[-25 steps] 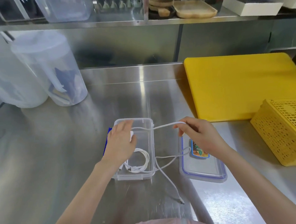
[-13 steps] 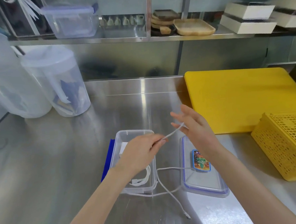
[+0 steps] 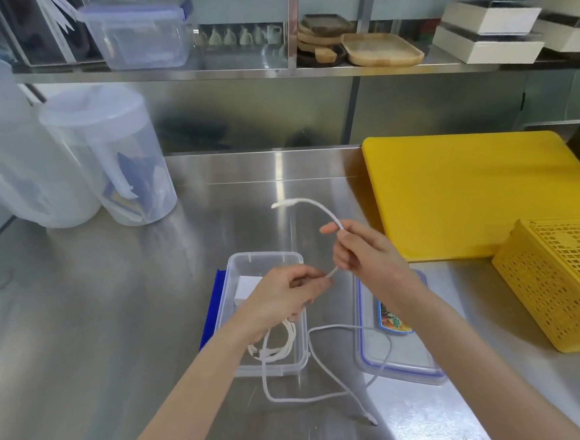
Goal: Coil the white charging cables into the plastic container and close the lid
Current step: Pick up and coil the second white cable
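A clear plastic container (image 3: 265, 260) sits open on the steel table, with a coiled white cable (image 3: 283, 347) and a white block inside. Its lid (image 3: 394, 360) lies flat to the right, blue-rimmed with a sticker. Above the container, my left hand (image 3: 283, 297) and my right hand (image 3: 363, 254) both pinch a second white cable (image 3: 318, 208). One plug end arcs up and left from my right hand. The rest hangs from my left hand and loops over the table in front of the container and across the lid, its other plug lying near the front.
A yellow cutting board (image 3: 465, 193) and a yellow mesh basket (image 3: 564, 279) lie at the right. Two translucent pitchers (image 3: 112, 156) stand at the back left. A blue flat piece (image 3: 214, 311) lies under the container's left side. A shelf behind holds boxes and wooden trays.
My right hand closed on the cable and lifted it, so a plug end now arcs upward. My left hand stayed over the container, gripping the same cable. The view tilted up slightly.
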A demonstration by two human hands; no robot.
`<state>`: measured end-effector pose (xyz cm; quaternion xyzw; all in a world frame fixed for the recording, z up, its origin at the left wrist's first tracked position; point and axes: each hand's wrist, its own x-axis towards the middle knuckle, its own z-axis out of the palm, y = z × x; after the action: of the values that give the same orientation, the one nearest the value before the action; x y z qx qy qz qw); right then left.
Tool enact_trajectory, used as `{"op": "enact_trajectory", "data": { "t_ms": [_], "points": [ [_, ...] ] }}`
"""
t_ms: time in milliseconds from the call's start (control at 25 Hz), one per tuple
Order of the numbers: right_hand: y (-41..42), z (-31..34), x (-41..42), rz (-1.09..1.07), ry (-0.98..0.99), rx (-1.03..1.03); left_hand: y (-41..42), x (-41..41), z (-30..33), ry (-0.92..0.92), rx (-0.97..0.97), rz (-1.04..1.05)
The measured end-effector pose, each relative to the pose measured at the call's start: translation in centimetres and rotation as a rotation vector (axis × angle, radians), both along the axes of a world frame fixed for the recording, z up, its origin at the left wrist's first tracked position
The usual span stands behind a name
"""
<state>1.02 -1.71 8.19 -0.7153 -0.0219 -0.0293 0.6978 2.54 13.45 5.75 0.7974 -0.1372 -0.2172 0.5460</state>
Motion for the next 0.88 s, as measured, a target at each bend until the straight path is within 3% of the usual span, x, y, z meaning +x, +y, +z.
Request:
{"op": "enact_trajectory", "data": {
  "t_ms": [160, 280, 440, 560, 640, 880],
  "points": [
    [-2.0, 2.2, 0.5, 0.196, -0.042, -0.098, 2.2, 0.3, 0.6, 0.538, -0.428, -0.091],
    [-3.0, 3.6, 0.7, 0.376, -0.027, -0.231, 3.3, 0.5, 1.1, 0.688, -0.559, -0.243],
    [-2.9, 4.4, 0.5, 0.531, 0.053, -0.442, 3.5, 0.4, 2.2, 0.63, -0.47, -0.291],
    [-2.4, 4.7, 0.3, 0.577, 0.143, -0.52, 3.0, -0.1, 2.9, 0.39, -0.168, -0.363],
    [-1.8, 4.7, 0.5, 0.507, 0.157, -0.556, 2.1, -0.6, 2.9, 0.249, -0.025, -0.399],
    [-0.2, 4.4, 1.0, 0.28, 0.02, -0.588, 0.6, -1.2, 2.5, 0.109, -0.015, -0.287]
  ]
}}
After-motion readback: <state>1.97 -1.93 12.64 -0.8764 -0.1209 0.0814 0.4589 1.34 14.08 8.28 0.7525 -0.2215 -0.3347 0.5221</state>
